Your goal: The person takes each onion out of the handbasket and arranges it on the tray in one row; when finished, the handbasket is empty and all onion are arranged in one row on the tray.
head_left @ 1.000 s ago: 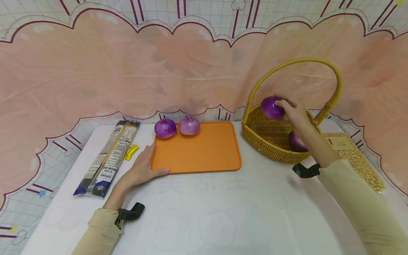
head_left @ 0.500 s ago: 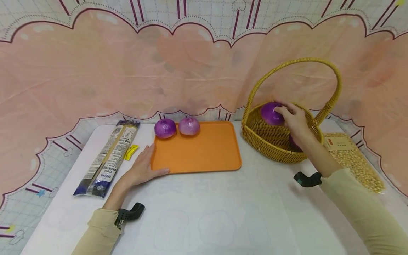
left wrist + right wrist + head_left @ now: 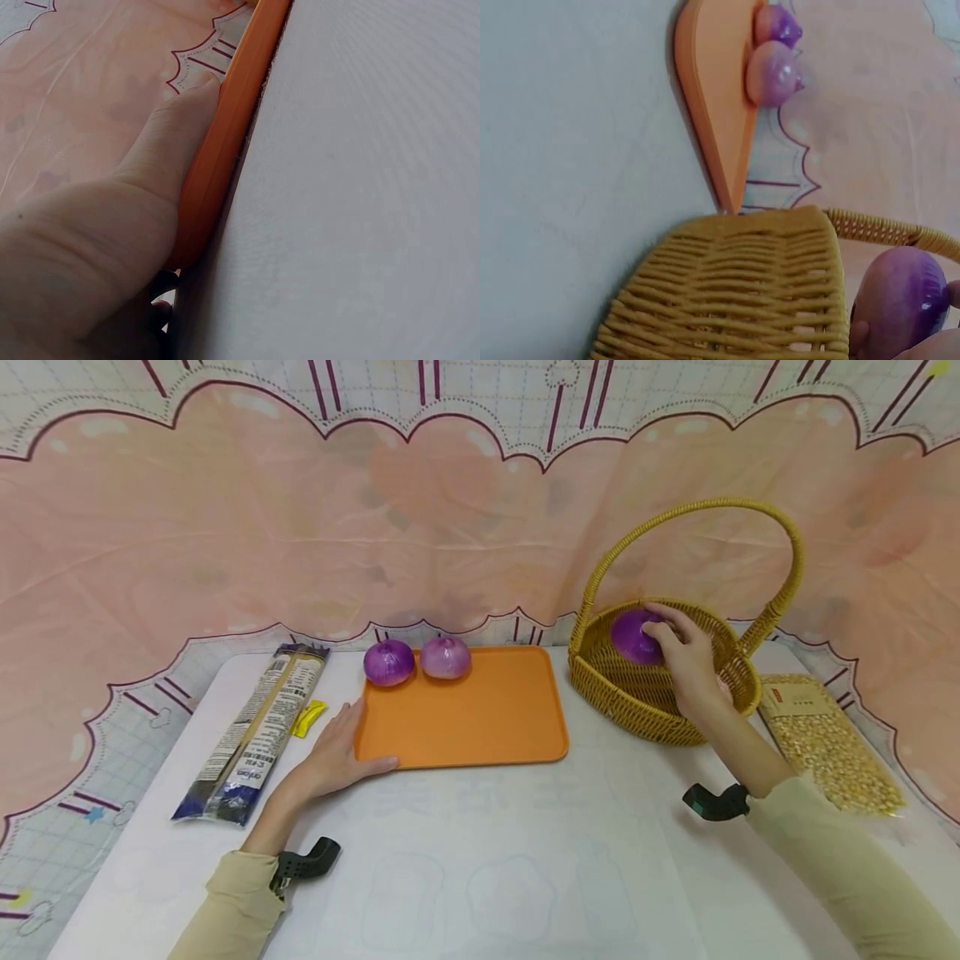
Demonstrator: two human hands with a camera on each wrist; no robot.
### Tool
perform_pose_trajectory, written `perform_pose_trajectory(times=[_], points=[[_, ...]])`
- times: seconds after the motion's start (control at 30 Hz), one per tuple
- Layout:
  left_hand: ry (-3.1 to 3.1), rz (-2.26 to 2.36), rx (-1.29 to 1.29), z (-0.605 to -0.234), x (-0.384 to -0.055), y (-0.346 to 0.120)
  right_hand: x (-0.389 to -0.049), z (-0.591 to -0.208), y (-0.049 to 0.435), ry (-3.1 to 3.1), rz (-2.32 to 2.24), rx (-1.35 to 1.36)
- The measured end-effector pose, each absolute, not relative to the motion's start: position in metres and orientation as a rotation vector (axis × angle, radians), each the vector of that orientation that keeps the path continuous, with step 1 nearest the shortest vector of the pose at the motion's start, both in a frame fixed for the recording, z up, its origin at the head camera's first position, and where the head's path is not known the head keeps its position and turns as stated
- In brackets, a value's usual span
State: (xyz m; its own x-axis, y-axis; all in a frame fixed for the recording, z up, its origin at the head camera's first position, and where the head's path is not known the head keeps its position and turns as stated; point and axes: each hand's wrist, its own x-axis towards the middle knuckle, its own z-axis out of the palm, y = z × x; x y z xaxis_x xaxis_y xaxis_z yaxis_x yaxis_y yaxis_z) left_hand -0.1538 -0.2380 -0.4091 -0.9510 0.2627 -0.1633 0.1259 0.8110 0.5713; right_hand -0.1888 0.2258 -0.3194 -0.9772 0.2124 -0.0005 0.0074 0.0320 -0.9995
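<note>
My right hand (image 3: 690, 660) pinches a purple onion (image 3: 633, 637) between thumb and fingers, inside the wicker basket (image 3: 637, 718) and below its tall handle. The right wrist view shows the same onion (image 3: 900, 300) beyond the basket's woven wall. Another onion in the basket is almost wholly hidden behind my hand. My left hand (image 3: 337, 756) rests at the left end of the orange tray (image 3: 480, 718), fingers spread along the edge. In the left wrist view the thumb lies straight along the tray's rim (image 3: 236, 105). Two onions, one dark purple (image 3: 388, 662) and one paler (image 3: 446, 657), sit at the tray's back left.
A long printed packet (image 3: 255, 735) lies left of the tray, with a small yellow wrapped piece (image 3: 307, 718) beside it. To the right of the basket lies a bag of yellow kernels (image 3: 832, 743). A patterned cloth (image 3: 480, 543) hangs behind the white table (image 3: 510, 860).
My right hand has lowered the onion from above the basket's rim down into the basket. The other onion there has become mostly covered by the hand. My left hand has stayed still.
</note>
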Motion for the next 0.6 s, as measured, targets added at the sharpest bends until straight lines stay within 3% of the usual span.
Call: perform_pose_trajectory(times=[0.6], points=[[2.759,0.854,0.295,-0.409,-0.153,-0.237,-0.169,-0.315,0.207,-2.082,2.131,-0.155]])
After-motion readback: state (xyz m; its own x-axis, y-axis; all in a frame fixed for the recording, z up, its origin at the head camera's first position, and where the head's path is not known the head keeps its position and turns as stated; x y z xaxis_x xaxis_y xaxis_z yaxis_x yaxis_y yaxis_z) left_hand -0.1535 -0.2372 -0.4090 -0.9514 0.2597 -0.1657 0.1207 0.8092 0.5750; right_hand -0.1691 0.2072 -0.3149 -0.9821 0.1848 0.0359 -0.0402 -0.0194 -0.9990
